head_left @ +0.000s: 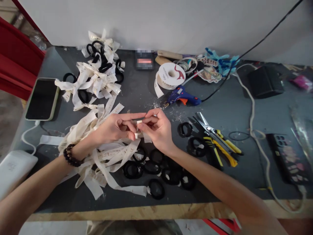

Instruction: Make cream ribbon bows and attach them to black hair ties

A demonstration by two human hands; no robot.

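My left hand and my right hand meet over the middle of the table. Both pinch a cream ribbon, whose short ends show at the fingertips; the rest is hidden by the fingers. A bracelet of dark beads circles my left wrist. Beneath and left of the hands lies a heap of printed cream ribbon strips. Several black hair ties are spread below my right hand, some with white bits on them. Above the hands rests a blue glue gun, beside a ribbon spool.
Ribbon bows on black hair ties are piled at the back left. A phone and a white charger lie left. To the right are scissors, a cable, a black box and another phone.
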